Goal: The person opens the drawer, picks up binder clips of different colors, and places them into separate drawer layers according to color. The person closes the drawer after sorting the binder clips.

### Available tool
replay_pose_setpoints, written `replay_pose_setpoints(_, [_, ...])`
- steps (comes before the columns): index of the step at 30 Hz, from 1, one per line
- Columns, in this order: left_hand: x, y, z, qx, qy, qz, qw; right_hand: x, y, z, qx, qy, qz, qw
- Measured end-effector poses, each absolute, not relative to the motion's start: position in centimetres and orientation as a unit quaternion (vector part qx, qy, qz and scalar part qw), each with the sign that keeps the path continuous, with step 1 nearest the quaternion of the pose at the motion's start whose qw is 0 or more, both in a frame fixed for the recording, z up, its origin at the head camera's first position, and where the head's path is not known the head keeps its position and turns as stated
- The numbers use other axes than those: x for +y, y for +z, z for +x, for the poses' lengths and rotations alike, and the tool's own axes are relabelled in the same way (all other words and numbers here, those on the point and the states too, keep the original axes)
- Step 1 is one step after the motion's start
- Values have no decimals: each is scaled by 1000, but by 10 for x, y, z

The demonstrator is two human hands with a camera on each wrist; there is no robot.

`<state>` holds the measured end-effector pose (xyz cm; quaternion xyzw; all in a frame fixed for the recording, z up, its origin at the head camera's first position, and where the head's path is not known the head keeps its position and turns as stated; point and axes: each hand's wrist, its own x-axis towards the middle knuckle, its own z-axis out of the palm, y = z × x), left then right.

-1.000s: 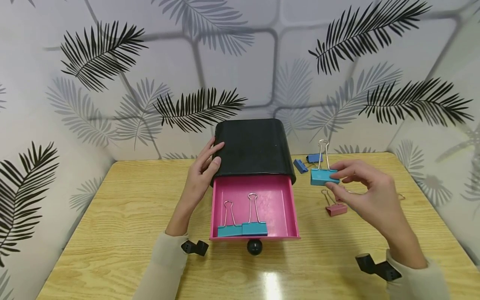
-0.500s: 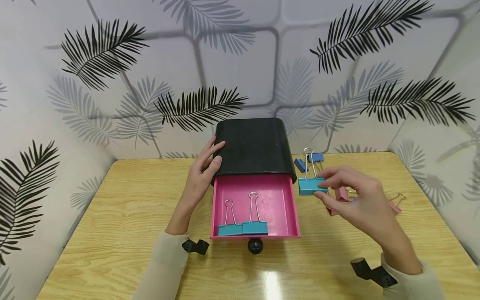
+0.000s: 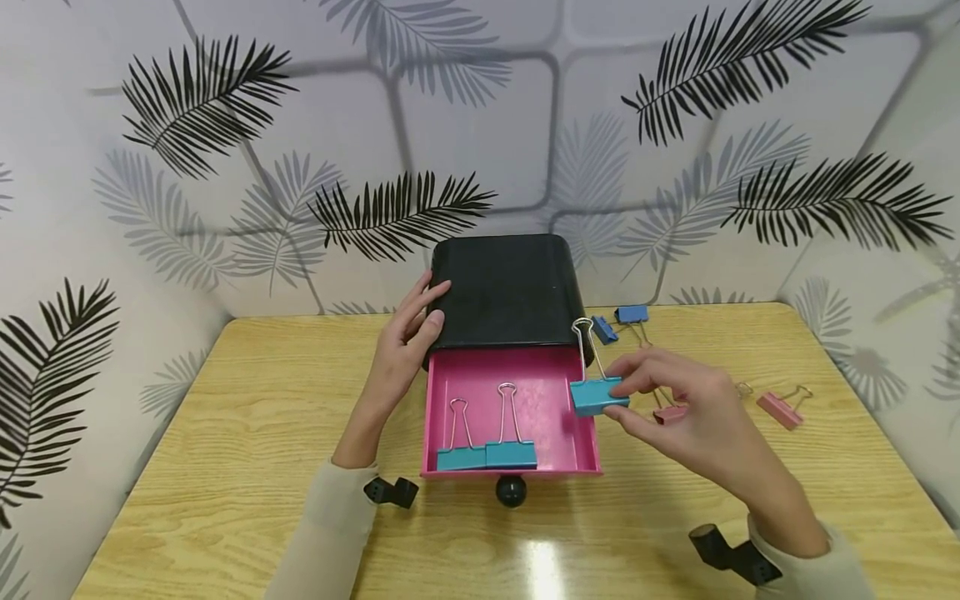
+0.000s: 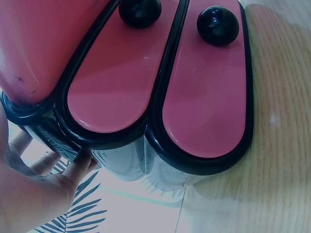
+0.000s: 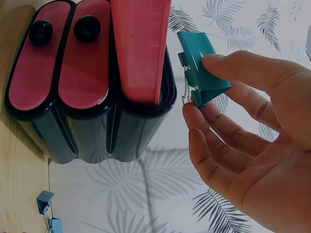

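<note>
My right hand (image 3: 686, 404) pinches a teal binder clip (image 3: 596, 397) between thumb and fingers, its wire handle pointing up. The clip hangs over the right side of a pulled-out pink drawer (image 3: 543, 417). Two more teal binder clips, one smaller (image 3: 461, 458) and one larger (image 3: 512, 454), lie side by side at the drawer's front left. My left hand (image 3: 401, 350) rests against the left side of the black drawer cabinet (image 3: 502, 292), fingers extended. In the right wrist view the held clip (image 5: 204, 65) is beside the open top drawer (image 5: 138, 53).
Behind my right hand lie two blue binder clips (image 3: 632, 314) near the wall. Pink binder clips (image 3: 780, 410) lie on the wooden table (image 3: 262, 433), some partly hidden by that hand. Two closed lower drawers (image 4: 206, 102) with black knobs show in the left wrist view.
My right hand has carried the teal binder clip left and slightly down, from above the table to the drawer's right edge. The left hand and the drawer have stayed in place.
</note>
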<state>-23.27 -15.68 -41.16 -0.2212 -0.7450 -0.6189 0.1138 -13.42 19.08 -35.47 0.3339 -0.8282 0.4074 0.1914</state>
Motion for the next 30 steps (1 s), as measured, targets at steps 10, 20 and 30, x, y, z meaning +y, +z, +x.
replay_pose_setpoints(10, [-156, -412, -233, -748, -617, -217, 113, 184, -355, -130, -832, 391, 352, 176])
replay_pose_setpoints(20, [-156, -412, -232, -752, -613, -215, 112, 179, -353, -122, -851, 379, 338, 136])
replay_pose_setpoints(30, [-154, -400, -224, -754, -613, -211, 107, 170, -357, -121, -846, 361, 368, 138])
